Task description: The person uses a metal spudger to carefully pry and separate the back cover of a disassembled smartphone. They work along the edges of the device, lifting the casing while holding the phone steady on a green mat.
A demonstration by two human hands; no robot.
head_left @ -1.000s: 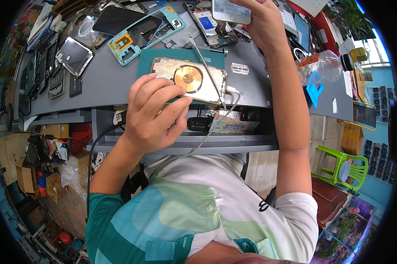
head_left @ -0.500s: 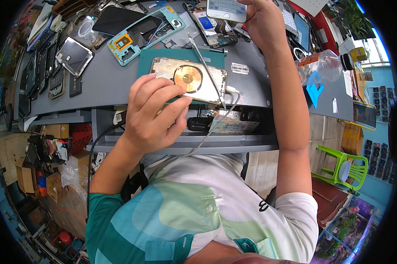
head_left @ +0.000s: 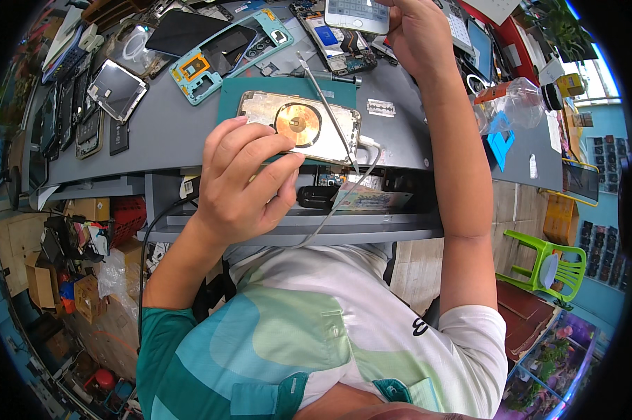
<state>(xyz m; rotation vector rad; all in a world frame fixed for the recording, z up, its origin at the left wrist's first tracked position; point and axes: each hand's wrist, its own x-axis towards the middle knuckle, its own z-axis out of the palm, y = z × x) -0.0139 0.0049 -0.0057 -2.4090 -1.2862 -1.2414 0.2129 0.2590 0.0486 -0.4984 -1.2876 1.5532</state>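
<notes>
The left hand (head_left: 249, 178) is pinching the near left corner of an opened smartphone (head_left: 302, 126), its back off and a round copper charging coil showing, as it is lying flat on a green mat (head_left: 260, 94) on the grey worktop (head_left: 162, 140). The right hand (head_left: 417, 35) is gripping a second phone (head_left: 358, 14) at the far edge, screen up. The opened smartphone's long axis is running left to right across the worktop, slightly tilted; its right end is taking a white cable (head_left: 365, 164). A thin metal probe (head_left: 330, 115) is lying across it. Steadying it well probably means keeping fingertips on the frame edge, clear of the coil, without tugging the cable.
</notes>
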